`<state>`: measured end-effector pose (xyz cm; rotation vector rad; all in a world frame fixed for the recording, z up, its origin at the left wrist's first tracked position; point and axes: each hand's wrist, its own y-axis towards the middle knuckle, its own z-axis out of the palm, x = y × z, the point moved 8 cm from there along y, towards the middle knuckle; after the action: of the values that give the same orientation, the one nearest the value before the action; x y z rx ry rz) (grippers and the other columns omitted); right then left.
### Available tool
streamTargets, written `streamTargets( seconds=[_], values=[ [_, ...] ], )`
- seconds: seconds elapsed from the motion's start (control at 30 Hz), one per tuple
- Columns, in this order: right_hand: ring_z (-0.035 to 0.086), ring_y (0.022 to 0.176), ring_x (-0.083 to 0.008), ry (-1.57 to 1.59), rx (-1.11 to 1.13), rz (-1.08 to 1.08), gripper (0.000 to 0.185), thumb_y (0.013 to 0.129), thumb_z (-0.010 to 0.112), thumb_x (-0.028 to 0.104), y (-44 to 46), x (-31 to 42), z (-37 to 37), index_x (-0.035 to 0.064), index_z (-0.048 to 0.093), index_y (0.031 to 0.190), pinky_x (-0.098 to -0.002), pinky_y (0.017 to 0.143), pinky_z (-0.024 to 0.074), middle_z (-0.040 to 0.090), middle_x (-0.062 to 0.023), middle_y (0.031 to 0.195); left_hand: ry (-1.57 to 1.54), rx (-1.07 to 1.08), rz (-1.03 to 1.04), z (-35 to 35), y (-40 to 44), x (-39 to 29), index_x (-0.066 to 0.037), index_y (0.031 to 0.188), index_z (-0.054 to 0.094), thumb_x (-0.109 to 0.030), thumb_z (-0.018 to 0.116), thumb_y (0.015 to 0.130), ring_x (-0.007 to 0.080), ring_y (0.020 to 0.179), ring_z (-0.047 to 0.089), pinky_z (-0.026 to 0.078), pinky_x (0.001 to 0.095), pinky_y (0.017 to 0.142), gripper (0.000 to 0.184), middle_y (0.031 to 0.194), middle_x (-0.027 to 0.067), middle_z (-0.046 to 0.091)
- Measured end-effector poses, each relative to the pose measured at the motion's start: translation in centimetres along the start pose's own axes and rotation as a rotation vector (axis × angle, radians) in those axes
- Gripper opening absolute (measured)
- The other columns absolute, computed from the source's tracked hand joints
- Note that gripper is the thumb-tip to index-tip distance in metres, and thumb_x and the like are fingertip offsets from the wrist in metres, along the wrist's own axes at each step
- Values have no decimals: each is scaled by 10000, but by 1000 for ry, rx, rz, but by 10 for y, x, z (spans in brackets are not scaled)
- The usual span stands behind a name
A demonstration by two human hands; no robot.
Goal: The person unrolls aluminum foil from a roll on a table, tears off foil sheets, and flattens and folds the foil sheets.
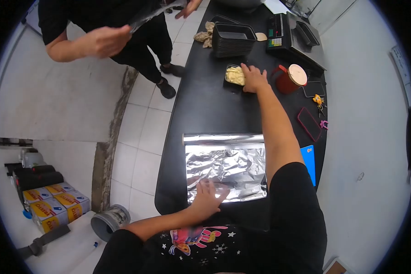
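A sheet of aluminium foil [223,165] lies crinkled on the dark table, still joined to its roll [223,139] along the far edge. My left hand [205,198] rests on the near part of the foil with its fingers spread. Farther up the table, my right hand [255,78] grips the right side of a small black container. Pale yellow, lumpy food [234,75] fills this container; I cannot tell what kind. Part of the container's right side is hidden by my fingers.
Stacked black trays [234,40], a crumpled cloth [207,35], a scale [294,39], a red jug [289,80] and a phone [309,124] are on the table. A co-worker's hand [107,41] holds clear plastic [153,16] at the left.
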<state>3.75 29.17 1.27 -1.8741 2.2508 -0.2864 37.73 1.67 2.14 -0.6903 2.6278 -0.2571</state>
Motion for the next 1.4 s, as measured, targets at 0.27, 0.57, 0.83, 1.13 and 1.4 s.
streamTargets(
  seconds=[0.27,0.57,0.83,1.13,1.4],
  values=[
    [447,1199,-335,35,-44,120,860,563,820,310,-18,-5,-8,64,405,1275,-450,970,424,469,-165,1242,-50,-51,2,-3,1,3,-239,1393,379,-455,762,659,583,1124,406,325,643,915,855,1263,401,388],
    [491,1100,-366,395,-125,473,810,571,799,372,-238,1,-18,-2,426,1185,-473,882,455,485,-197,1141,61,75,5,8,3,-5,-254,1435,304,-499,689,740,543,1107,444,322,622,920,831,1239,355,427],
    [480,1071,-361,512,-1,677,875,570,813,379,-369,29,85,-24,377,1212,-474,819,483,453,-194,1113,217,160,40,9,0,-13,-263,1425,285,-474,671,776,488,1101,481,365,566,925,784,1277,314,427],
    [454,1092,-344,549,-118,772,881,583,803,370,-371,23,94,-18,355,1235,-492,858,446,435,-181,1135,234,295,32,12,4,-17,-256,1443,268,-483,647,800,444,1088,507,383,522,920,780,1247,287,440],
    [445,1094,-337,589,-98,799,859,597,802,371,-374,24,91,-16,363,1224,-478,904,413,438,-180,1131,177,321,40,10,4,-18,-256,1437,286,-462,657,798,477,1073,521,382,547,919,767,1241,314,451]
  ],
)
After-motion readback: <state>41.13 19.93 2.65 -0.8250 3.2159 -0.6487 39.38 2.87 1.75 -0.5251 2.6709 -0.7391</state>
